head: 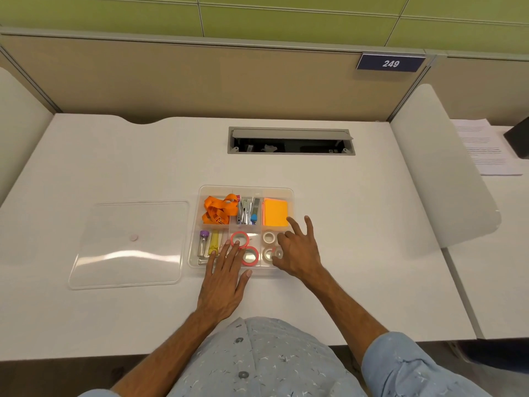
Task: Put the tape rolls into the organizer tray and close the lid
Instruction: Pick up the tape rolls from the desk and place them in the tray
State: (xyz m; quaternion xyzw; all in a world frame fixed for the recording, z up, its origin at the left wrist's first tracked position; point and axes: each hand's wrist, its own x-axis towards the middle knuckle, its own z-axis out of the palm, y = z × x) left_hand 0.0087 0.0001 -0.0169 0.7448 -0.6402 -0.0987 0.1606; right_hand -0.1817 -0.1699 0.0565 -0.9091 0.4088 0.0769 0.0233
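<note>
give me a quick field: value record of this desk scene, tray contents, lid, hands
organizer tray: clear, open, on the white desk
back row: orange lanyard, staplers, orange sticky notes
front row: vials, two red tape rolls, clear tape rolls
lid: off, flat on the desk left of the tray
left hand: fingertips on the red tape rolls
right hand: over the clear tape rolls, fingers spread
task state: rolls in tray, lid not yet on
</note>
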